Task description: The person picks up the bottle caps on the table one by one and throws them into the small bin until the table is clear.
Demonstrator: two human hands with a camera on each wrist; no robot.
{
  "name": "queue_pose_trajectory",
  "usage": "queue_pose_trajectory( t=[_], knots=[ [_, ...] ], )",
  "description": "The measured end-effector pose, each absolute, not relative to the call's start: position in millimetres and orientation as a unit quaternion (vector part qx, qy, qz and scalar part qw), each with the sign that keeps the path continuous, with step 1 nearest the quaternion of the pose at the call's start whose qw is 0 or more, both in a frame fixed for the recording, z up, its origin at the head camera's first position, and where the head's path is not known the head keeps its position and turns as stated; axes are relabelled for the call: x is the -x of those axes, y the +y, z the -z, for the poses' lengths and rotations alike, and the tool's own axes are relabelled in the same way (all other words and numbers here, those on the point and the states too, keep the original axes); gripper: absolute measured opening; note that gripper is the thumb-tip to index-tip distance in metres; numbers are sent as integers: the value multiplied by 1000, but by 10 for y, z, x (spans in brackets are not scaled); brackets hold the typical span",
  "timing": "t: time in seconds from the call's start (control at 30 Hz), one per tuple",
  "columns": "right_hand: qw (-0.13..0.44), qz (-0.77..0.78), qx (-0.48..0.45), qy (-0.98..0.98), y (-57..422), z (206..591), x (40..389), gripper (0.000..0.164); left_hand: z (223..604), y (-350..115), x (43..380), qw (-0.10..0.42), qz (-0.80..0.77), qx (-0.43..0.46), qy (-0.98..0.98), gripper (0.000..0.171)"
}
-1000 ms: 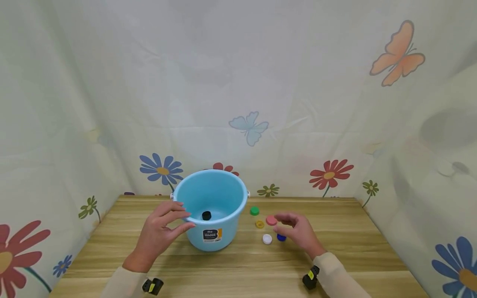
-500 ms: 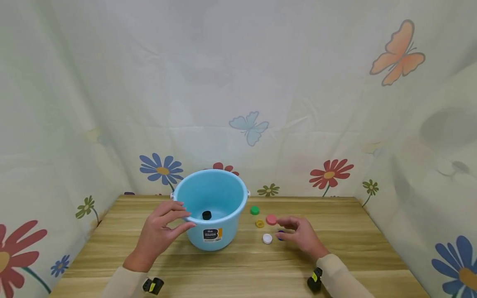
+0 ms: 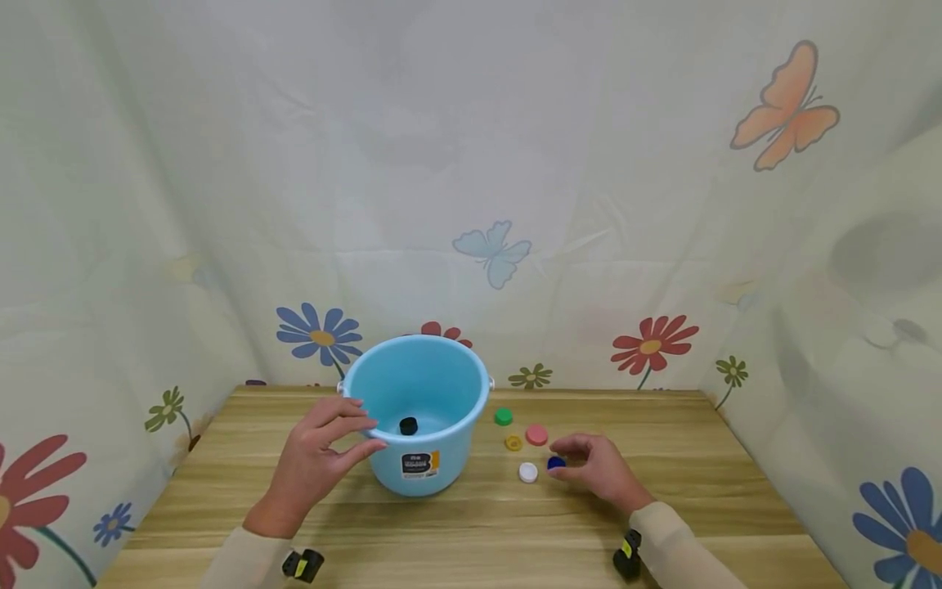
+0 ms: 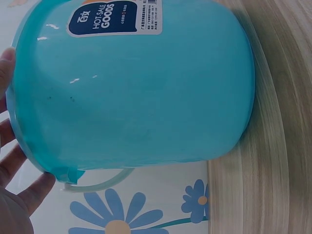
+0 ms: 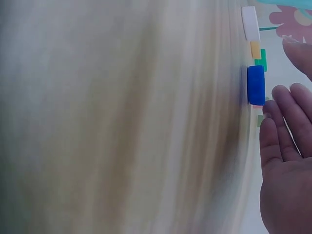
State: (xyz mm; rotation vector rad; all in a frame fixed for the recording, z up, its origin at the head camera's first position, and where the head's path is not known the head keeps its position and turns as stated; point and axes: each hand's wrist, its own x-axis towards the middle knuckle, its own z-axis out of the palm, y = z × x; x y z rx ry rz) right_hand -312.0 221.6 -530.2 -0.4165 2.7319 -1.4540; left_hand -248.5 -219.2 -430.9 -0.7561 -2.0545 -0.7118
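A light-blue plastic bucket stands upright on the wooden table, with a black bottle cap lying inside at the bottom. My left hand holds its near-left rim, thumb on the outer side and fingers over the edge; the left wrist view also shows the bucket's wall close up. To the right, my right hand hovers at a blue bottle cap, thumb and fingers spread apart. In the right wrist view the blue cap sits beside the fingertips, and nothing is gripped.
Between bucket and right hand lie a white cap, a yellow cap, a pink cap and a green cap. A flowered curtain encloses the table's back and sides.
My right hand has drawn back slightly to the right and nearer to me, showing more of the pink and blue caps. The left hand and bucket stay put.
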Motion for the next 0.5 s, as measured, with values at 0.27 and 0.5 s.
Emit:
queue_pose_trajectory(
  t=[0.27,0.5],
  knots=[
    [26,438,150,886,2249,5307,3135,42,4319,-2197,2488,404,279,297,-819,38],
    [27,427,168,888,2250,5298,3140,41,4323,-2196,2479,389,282,282,-831,37]
  ],
)
